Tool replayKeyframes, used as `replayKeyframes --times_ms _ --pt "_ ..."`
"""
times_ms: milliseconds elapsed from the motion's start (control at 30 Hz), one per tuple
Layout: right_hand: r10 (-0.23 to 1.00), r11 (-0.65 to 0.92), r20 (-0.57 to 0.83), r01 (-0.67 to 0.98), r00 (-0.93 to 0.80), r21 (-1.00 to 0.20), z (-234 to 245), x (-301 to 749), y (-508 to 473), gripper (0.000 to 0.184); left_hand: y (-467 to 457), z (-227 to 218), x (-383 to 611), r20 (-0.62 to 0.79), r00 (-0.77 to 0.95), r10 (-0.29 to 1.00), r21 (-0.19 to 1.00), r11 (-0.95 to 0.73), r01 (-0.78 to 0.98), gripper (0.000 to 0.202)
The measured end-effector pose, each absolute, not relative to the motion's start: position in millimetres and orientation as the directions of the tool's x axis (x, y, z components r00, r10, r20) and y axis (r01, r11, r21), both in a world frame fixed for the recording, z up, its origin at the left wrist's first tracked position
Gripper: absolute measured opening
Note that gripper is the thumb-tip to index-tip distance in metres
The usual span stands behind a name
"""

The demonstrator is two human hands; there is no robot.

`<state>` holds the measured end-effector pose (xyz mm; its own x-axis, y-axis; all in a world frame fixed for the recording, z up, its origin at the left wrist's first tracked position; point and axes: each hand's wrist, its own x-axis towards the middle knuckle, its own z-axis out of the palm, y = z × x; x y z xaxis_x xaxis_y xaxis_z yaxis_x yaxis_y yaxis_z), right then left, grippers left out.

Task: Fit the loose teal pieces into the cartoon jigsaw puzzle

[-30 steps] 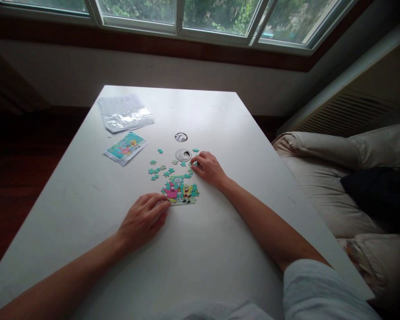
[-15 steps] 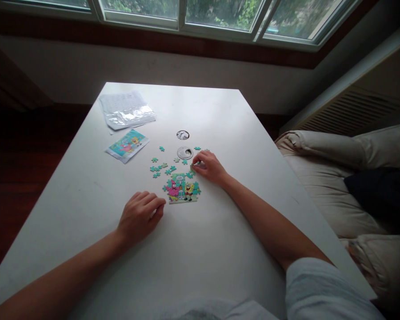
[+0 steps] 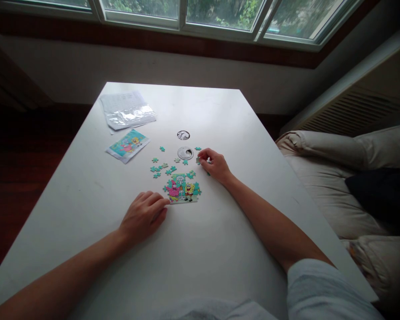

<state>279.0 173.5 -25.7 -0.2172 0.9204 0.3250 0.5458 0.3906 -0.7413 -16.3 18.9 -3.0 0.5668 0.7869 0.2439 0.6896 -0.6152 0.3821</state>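
A partly joined cartoon jigsaw [image 3: 182, 190] lies in the middle of the white table [image 3: 203, 249]. Several loose teal pieces [image 3: 162, 168] are scattered just beyond it. My left hand [image 3: 143, 218] rests flat on the table with its fingertips at the jigsaw's left edge, fingers loosely together, holding nothing. My right hand [image 3: 215, 165] is past the jigsaw's right corner, fingers curled in a pinch on a teal piece [image 3: 199, 160].
A round silver lid [image 3: 185, 153] and a small round hole cover [image 3: 183, 135] lie beyond the pieces. A printed picture card [image 3: 127, 145] and a clear plastic bag on paper [image 3: 127, 111] sit at the far left. Cushions [image 3: 346, 178] are to the right.
My right hand has shifted slightly right and away, lifting its pinch off the pieces. My left hand drew back from the jigsaw, then slid forward to its edge again.
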Motion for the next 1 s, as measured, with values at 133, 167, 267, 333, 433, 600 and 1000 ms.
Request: replayKeyframes --times_ms 133,167,267,333,433,600,1000 --pt "0.886 0.463 0.343 0.548 -0.313 -0.697 -25 277 171 0.02 18 -2 -15 0.27 0.592 0.759 0.38 -0.65 0.658 0.024" --pt "0.875 0.483 0.347 0.55 -0.338 -0.681 -24 277 171 0.02 18 -2 -15 0.272 0.594 0.757 0.38 -0.652 0.656 0.025" --pt "0.833 0.553 0.377 0.571 -0.405 -0.607 -23 278 173 0.018 18 -2 -14 0.266 0.6 0.755 0.378 -0.654 0.655 0.027" --pt "0.816 0.578 0.405 0.59 -0.413 -0.563 -22 280 175 0.017 18 -3 -14 0.256 0.609 0.751 0.372 -0.658 0.655 0.027" --pt "0.815 0.577 0.425 0.619 -0.394 -0.533 -21 281 176 0.015 18 -4 -14 0.234 0.627 0.743 0.355 -0.666 0.656 0.027" --pt "0.785 0.619 0.412 0.617 -0.463 -0.486 -17 270 172 0.012 19 -6 -13 0.232 0.642 0.731 0.332 -0.68 0.654 0.037" --pt "0.738 0.674 0.255 0.691 -0.624 -0.261 -7 220 192 0.02 21 -8 -17 0.302 0.461 0.834 0.342 -0.547 0.764 0.03"
